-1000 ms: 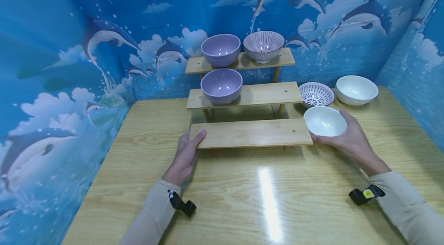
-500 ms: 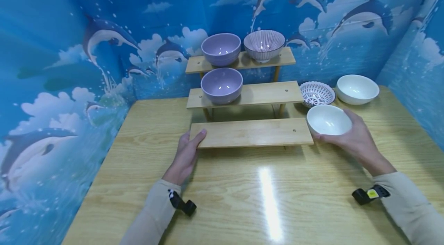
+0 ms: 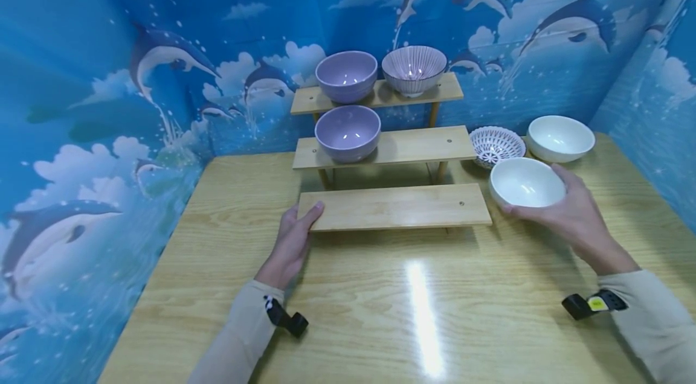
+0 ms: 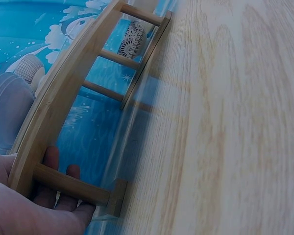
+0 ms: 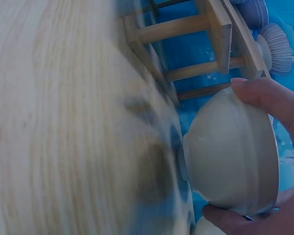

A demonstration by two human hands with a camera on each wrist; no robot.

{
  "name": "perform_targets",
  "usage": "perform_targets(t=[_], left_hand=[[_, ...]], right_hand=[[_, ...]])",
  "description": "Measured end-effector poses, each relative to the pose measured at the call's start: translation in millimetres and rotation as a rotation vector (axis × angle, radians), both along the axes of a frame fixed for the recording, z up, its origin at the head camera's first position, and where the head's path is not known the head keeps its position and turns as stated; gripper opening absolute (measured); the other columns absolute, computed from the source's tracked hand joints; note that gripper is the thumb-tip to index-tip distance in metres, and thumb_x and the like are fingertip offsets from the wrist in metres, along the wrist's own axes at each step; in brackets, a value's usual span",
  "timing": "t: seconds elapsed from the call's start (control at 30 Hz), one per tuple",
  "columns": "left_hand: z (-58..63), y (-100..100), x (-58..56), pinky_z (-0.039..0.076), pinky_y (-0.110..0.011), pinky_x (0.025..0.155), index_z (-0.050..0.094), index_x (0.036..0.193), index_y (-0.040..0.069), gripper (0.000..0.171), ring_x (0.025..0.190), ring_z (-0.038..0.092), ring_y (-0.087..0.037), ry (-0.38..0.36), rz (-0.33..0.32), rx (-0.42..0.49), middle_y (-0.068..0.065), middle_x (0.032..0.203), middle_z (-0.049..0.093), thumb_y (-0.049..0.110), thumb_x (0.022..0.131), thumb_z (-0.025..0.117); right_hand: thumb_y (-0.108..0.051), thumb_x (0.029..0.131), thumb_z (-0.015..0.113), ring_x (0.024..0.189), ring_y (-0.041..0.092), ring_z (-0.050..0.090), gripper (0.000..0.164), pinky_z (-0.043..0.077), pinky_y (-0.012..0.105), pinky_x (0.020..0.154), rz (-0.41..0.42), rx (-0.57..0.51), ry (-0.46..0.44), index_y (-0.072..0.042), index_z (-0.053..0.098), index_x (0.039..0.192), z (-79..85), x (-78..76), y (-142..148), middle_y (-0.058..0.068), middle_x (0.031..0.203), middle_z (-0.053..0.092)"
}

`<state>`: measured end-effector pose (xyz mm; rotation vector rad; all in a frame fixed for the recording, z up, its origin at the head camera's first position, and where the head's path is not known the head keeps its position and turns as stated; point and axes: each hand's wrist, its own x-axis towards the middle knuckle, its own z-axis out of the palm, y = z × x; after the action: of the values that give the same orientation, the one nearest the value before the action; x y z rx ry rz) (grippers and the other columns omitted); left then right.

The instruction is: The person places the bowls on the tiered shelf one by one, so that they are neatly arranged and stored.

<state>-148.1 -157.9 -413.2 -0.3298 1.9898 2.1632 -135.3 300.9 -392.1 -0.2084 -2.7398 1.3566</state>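
Note:
My right hand [image 3: 579, 215] grips a white bowl [image 3: 526, 182] by its sides, just right of the lowest shelf. In the right wrist view the bowl [image 5: 230, 152] is upright, its foot close to the table; whether it touches I cannot tell. My left hand [image 3: 290, 245] holds the left end of the lowest board of a three-step wooden rack [image 3: 394, 209], thumb on top. The left wrist view shows its fingers [image 4: 71, 176] curled under the board around the leg. One purple bowl [image 3: 348, 133] stands on the middle step. A second purple bowl [image 3: 346, 76] and a striped bowl [image 3: 414, 70] are on top.
Behind the held bowl, a patterned shallow bowl [image 3: 496, 145] and another white bowl [image 3: 560, 138] stand on the wooden table [image 3: 359, 299]. A blue dolphin-print curtain [image 3: 304, 3] hangs around the back and sides.
My right hand has moved the white bowl to the right and slightly back, away from the lowest shelf's end. The left hand and rack stay in place.

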Motion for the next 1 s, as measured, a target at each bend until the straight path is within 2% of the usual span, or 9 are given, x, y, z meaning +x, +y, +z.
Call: perform_targets(t=[0.07,0.17,0.27,0.33,0.43,0.53,0.63,0.73,1.0], left_hand=[[0.2,-0.2,-0.1,0.031,-0.038,0.118,0.046,0.143,0.007,0.054,0.137,0.044,-0.024,0.001,-0.002,-0.001,-0.009,0.142,0.05,0.033,0.099,0.066],[0.7,-0.2,-0.3,0.031,-0.038,0.118,0.047,0.143,0.007,0.054,0.136,0.044,-0.024,0.003,-0.003,0.001,-0.009,0.142,0.05,0.033,0.099,0.066],[0.8,-0.1,-0.2,0.031,-0.038,0.118,0.047,0.143,0.007,0.054,0.136,0.045,-0.024,0.007,-0.003,0.0,-0.009,0.142,0.051,0.032,0.1,0.066],[0.7,0.0,-0.3,0.032,-0.038,0.118,0.047,0.143,0.006,0.053,0.136,0.045,-0.024,0.01,-0.002,0.001,-0.01,0.141,0.051,0.031,0.1,0.065],[0.5,0.2,-0.3,0.032,-0.037,0.117,0.048,0.142,0.006,0.052,0.135,0.046,-0.024,0.012,0.001,0.003,-0.01,0.141,0.052,0.031,0.1,0.065],[-0.6,0.2,-1.1,0.033,-0.038,0.117,0.047,0.142,0.003,0.054,0.135,0.046,-0.025,0.018,0.004,0.012,-0.012,0.141,0.051,0.03,0.1,0.065],[-1.7,0.2,-2.0,0.033,-0.038,0.117,0.045,0.144,0.001,0.056,0.136,0.046,-0.026,0.021,0.007,0.02,-0.013,0.142,0.05,0.029,0.1,0.066],[-1.9,0.2,-2.5,0.033,-0.037,0.117,0.044,0.144,0.001,0.057,0.137,0.045,-0.026,0.02,0.008,0.022,-0.013,0.143,0.05,0.029,0.1,0.066],[-1.2,-0.2,-2.0,0.035,-0.037,0.116,0.046,0.142,0.0,0.055,0.135,0.047,-0.025,0.017,0.006,0.026,-0.014,0.141,0.051,0.028,0.1,0.066]], right_hand=[[-0.031,0.075,0.092,0.127,0.051,0.039,0.121,0.045,0.053,0.091,0.002,-0.006,0.015,0.001,0.013,0.16,1.9,0.0,-0.1,0.036,0.148,0.034],[-0.03,0.074,0.093,0.126,0.045,0.042,0.116,0.041,0.034,0.085,0.007,-0.01,0.038,-0.003,0.02,0.16,5.1,-0.1,0.0,0.031,0.145,0.04],[-0.029,0.073,0.094,0.125,0.042,0.043,0.115,0.039,0.03,0.083,0.008,-0.017,0.057,-0.005,0.023,0.16,9.2,-0.2,0.0,0.029,0.144,0.042],[-0.029,0.073,0.094,0.125,0.043,0.042,0.115,0.04,0.034,0.085,0.006,-0.015,0.062,-0.007,0.023,0.161,12.3,-0.3,-0.2,0.029,0.145,0.042],[-0.029,0.072,0.094,0.126,0.047,0.041,0.118,0.043,0.046,0.089,-0.001,-0.007,0.061,-0.007,0.021,0.161,17.0,-0.1,-0.5,0.031,0.146,0.04],[-0.029,0.073,0.093,0.13,0.053,0.037,0.121,0.042,0.063,0.093,-0.006,0.003,0.05,-0.005,0.014,0.162,21.2,0.3,-0.6,0.036,0.151,0.032],[-0.029,0.075,0.092,0.134,0.057,0.03,0.123,0.037,0.073,0.097,-0.01,0.006,0.047,-0.005,0.008,0.162,24.9,0.3,-0.9,0.037,0.156,0.022],[-0.03,0.075,0.092,0.135,0.057,0.029,0.124,0.035,0.074,0.097,-0.013,0.01,0.058,-0.007,0.007,0.162,29.4,0.0,-2.6,0.036,0.158,0.019],[-0.036,0.076,0.091,0.131,0.053,0.035,0.125,0.043,0.062,0.09,-0.011,0.032,0.072,-0.008,0.006,0.163,44.3,-2.5,-10.9,0.031,0.158,0.023]])
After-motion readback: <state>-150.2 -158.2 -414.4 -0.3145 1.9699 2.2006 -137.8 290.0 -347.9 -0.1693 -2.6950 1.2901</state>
